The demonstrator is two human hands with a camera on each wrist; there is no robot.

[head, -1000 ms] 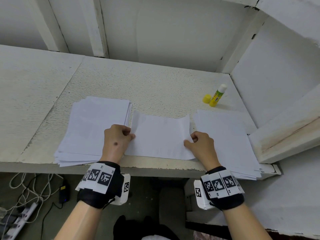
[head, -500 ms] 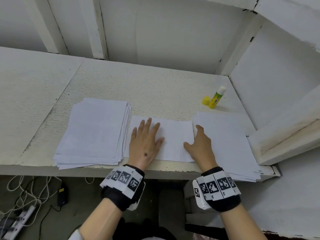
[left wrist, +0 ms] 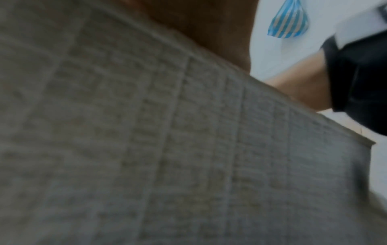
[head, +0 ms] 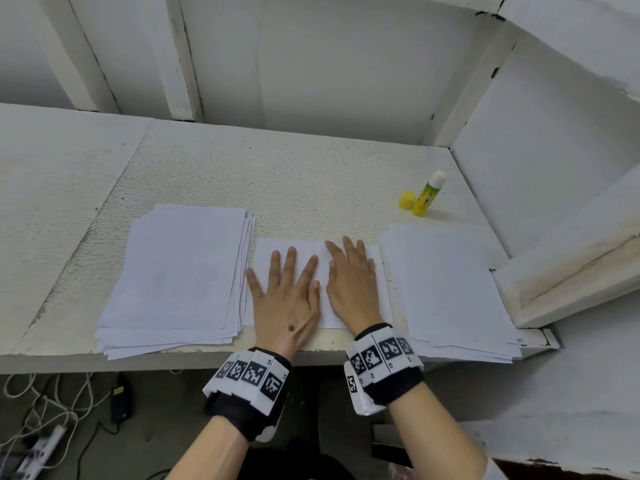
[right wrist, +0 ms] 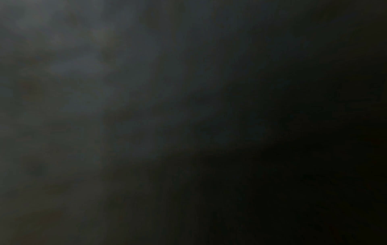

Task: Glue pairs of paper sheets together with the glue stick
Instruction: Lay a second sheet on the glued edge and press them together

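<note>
Both hands lie flat on the paper [head: 298, 249] in the middle of the counter [head: 277, 178]. The left hand [head: 285, 301] and right hand [head: 351, 285] have straight fingers, probably pressing so the glue sticks. The glue stick [head: 427, 195] stands far right, uncapped.

A flat white rectangular paper sheet [head: 292, 245] lies near the front edge of the rough white shelf, between two stacks. To its left sits a thick, slightly fanned stack of white paper sheets [head: 180, 271], its lower edges staggered and reaching the shelf's front edge. To its right lies a flatter pile of white paper sheets [head: 450, 285]. Behind that pile stands an uncapped yellow-and-green glue stick [head: 428, 195], tilted, white tip up, its small yellow cap [head: 406, 199] just beside it on the left.
</note>
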